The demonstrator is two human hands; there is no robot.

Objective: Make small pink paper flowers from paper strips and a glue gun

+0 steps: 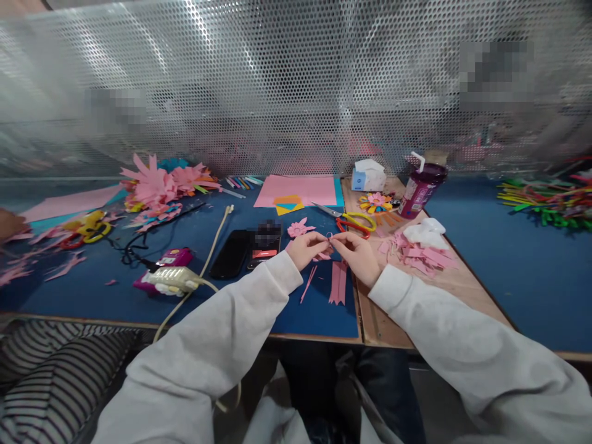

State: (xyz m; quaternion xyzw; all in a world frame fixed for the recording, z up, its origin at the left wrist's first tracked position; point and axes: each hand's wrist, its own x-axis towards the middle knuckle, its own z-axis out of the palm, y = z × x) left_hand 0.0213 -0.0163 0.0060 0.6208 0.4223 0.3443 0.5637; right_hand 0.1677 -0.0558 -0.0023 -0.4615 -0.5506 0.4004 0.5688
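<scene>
My left hand [309,248] and my right hand [357,254] meet above the blue tabletop, fingertips almost touching. Between them they pinch a small curled pink paper strip [329,235], which forms a little loop. A pink paper flower [300,227] lies just beyond my left hand, and more pink paper shows partly hidden under the fingers. Below the hands are pink strips with notched ends [338,283] and some thin pink slivers [308,285]. Scissors with red and yellow handles [358,223] rest open-bladed just past my right hand.
Two phones [230,253] lie left of my hands, near a power strip with a cream cable [173,279]. Pink scraps [428,256], a purple bottle with a straw [420,190] and a tissue pack [369,177] stand right. Perforated metal [296,92] walls the back. A striped sleeve [60,376] is at left.
</scene>
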